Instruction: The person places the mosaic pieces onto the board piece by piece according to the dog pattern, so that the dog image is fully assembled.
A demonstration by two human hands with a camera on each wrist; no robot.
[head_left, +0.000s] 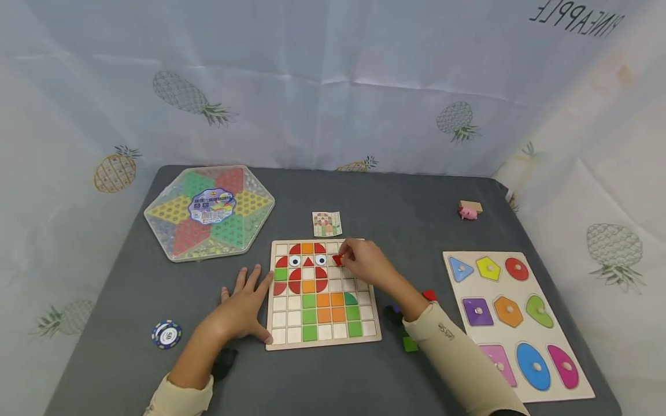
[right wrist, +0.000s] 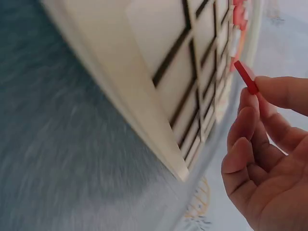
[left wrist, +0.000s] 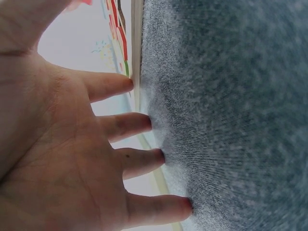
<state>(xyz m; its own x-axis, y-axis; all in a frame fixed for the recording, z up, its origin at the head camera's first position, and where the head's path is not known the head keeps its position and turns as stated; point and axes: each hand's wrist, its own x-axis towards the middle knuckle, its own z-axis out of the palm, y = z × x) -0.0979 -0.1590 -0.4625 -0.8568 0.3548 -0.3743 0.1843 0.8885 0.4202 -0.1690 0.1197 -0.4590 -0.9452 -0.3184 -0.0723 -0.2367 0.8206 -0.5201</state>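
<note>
A square wooden grid board [head_left: 325,344] lies on the dark table, its cells filled with white, red, orange and green tiles that form a mushroom-like or face-like picture with two eye tiles. My right hand [head_left: 364,261] pinches a small red tile [right wrist: 246,77] between thumb and fingertips, over the board's upper right cells. My left hand [head_left: 243,309] lies spread at the board's left edge, the thumb at its lower left corner; in the left wrist view its straight fingers [left wrist: 134,161] reach the tabletop beside the board's side. A small picture card [head_left: 326,224] lies just behind the board.
A hexagonal Chinese checkers box [head_left: 177,242] sits at the back left, poker chips [head_left: 166,334] at the left. On the right lies a knob shape puzzle [head_left: 499,341], with a pink pig figure [head_left: 468,213] behind it. Loose tiles, one green [head_left: 410,344], lie near the right forearm.
</note>
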